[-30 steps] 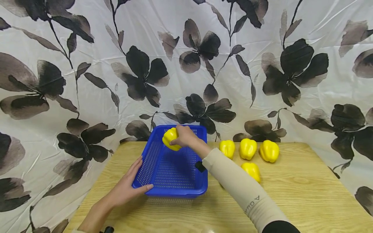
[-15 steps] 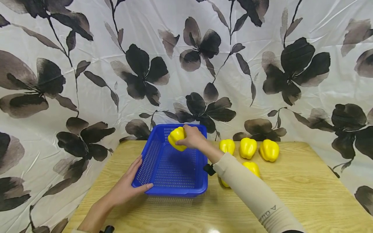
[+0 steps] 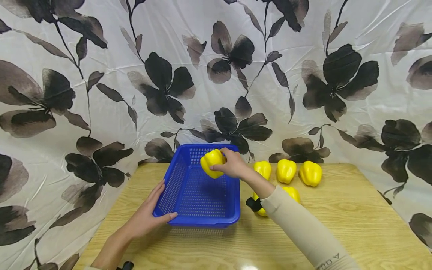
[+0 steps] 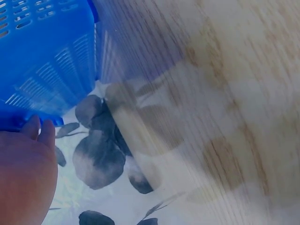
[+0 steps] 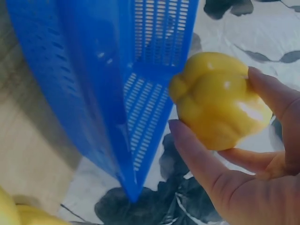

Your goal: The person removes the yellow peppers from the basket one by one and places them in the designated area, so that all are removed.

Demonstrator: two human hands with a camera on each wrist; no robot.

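My right hand (image 3: 233, 164) holds a yellow bell pepper (image 3: 212, 164) over the right back part of a blue perforated plastic basket (image 3: 202, 221). In the right wrist view, thumb and fingers grip the pepper (image 5: 220, 103) by its sides, apart from the basket wall (image 5: 101, 93). My left hand (image 3: 146, 215) holds the basket's near left corner, with the thumb on the front rim and the fingers along the left side. The left wrist view shows two fingertips (image 4: 46, 131) at the basket rim. The visible floor of the basket bears nothing.
To the right of the basket, several more yellow bell peppers (image 3: 286, 171) stand on the wooden table (image 3: 337, 217). My right forearm and a black wrist device (image 3: 254, 204) partly cover some of them. A floral cloth (image 3: 290, 82) hangs behind the table.
My right hand has moved to the right with the pepper, from the middle of the basket's back part towards its right side. The left hand and the basket have stayed put.
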